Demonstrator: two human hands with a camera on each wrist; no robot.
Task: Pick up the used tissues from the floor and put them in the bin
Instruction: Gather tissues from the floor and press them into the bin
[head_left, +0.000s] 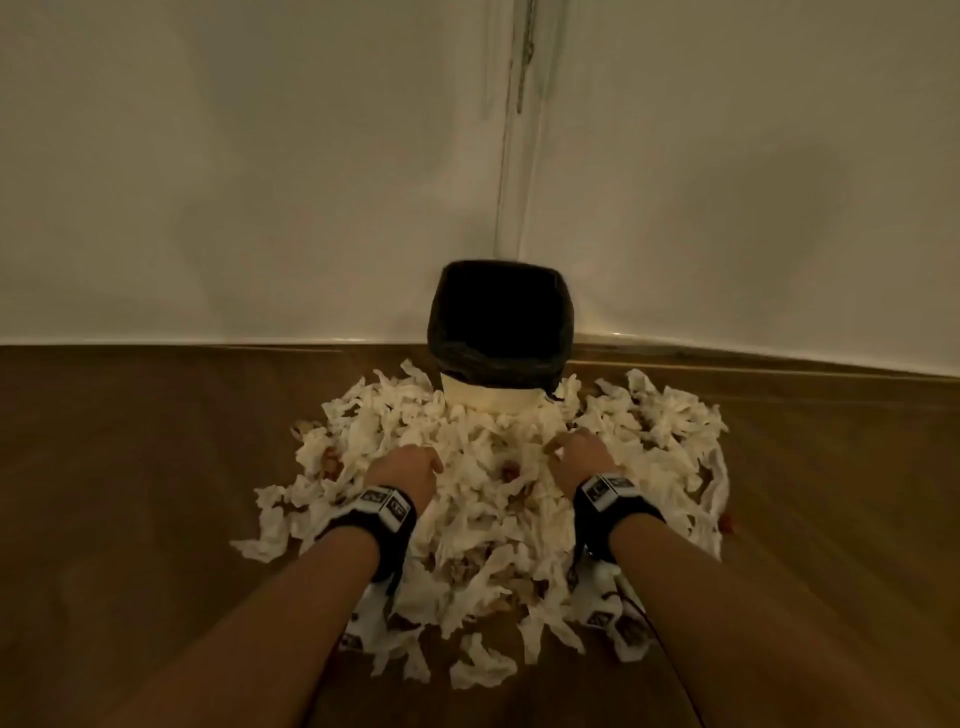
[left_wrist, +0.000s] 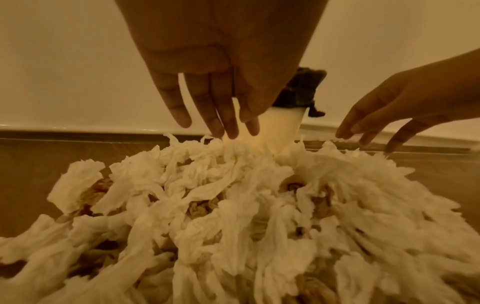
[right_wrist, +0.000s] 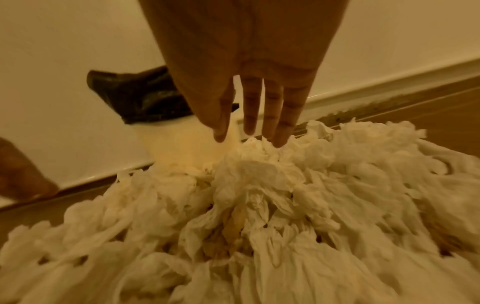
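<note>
A big heap of crumpled white tissues (head_left: 483, 499), some stained brown, covers the wooden floor in front of a white bin (head_left: 491, 400) lined with a black bag (head_left: 501, 317). My left hand (head_left: 408, 465) hovers over the left middle of the heap with straight, spread fingers (left_wrist: 226, 121), holding nothing. My right hand (head_left: 579, 452) hovers over the heap's right middle, its fingers (right_wrist: 283, 123) straight and pointing down, the tips just at the tissues (right_wrist: 259, 148). The bin (left_wrist: 278, 127) stands just beyond both hands. The right hand (left_wrist: 389, 121) also shows in the left wrist view.
The bin sits in a room corner between two pale walls (head_left: 208, 182). A white skirting board (head_left: 753, 353) runs along the floor edge. Bare wooden floor (head_left: 130, 467) lies left and right of the heap. A small reddish scrap (head_left: 729, 521) lies at the heap's right edge.
</note>
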